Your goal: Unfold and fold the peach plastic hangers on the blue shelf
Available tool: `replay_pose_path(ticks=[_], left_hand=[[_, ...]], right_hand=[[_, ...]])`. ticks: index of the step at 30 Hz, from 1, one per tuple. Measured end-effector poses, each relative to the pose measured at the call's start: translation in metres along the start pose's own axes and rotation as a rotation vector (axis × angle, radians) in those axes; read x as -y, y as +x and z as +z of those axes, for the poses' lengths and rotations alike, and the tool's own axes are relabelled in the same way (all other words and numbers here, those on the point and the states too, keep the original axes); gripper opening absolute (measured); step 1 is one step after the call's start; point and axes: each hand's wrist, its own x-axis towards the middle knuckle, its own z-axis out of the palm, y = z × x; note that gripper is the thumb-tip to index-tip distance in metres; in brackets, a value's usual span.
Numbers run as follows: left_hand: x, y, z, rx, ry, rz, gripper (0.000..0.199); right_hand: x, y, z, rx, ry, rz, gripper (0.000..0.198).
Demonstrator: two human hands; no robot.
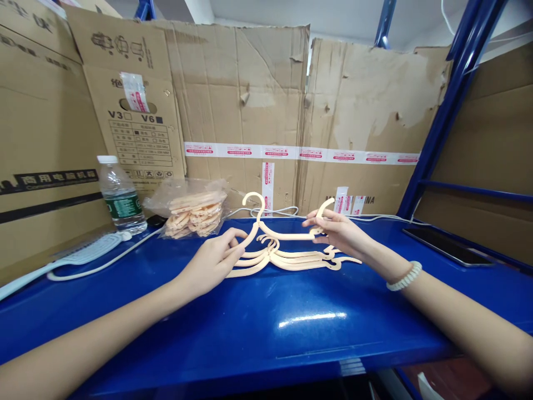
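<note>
A cream plastic clothes hanger (287, 234) is held up between my two hands, its hook pointing up and curling to the left. The fingers of my left hand (212, 258) are closed round its left arm. At its right end, my right hand (339, 228) pinches the hanger, and a curved end piece sticks up above the fingers. Just below and in front, several more cream hangers (297, 263) lie stacked on the blue tabletop (250, 328), hooks together in the middle. My left hand covers their left ends.
A clear bag of cream hanger parts (194, 214) sits behind my left hand, beside a water bottle (121, 200). A pale blue hairbrush (83, 253) lies far left, a dark phone (447, 247) at right. Cardboard (245, 89) stands along the back; a white cable (366, 218) runs before it.
</note>
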Motion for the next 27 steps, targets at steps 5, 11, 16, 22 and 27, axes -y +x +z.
replay_pose_path(ticks=[5,11,16,22,27], left_hand=[[-0.005,0.002,-0.013,0.117,0.111,0.076,0.021],[-0.013,-0.004,-0.015,0.217,0.246,0.226,0.015],[-0.017,-0.009,-0.011,0.280,0.316,0.315,0.014],[-0.017,-0.009,-0.009,0.320,0.389,0.332,0.016],[-0.015,-0.010,-0.008,0.329,0.414,0.335,0.007]], right_hand=[[0.010,0.004,-0.037,0.053,-0.047,0.061,0.027],[0.035,-0.003,-0.075,0.207,-0.472,0.161,0.026],[0.039,-0.007,-0.072,0.451,-0.862,0.194,0.026],[0.032,-0.005,-0.071,0.576,-1.083,0.258,0.034],[0.034,-0.008,-0.063,0.576,-1.237,0.308,0.042]])
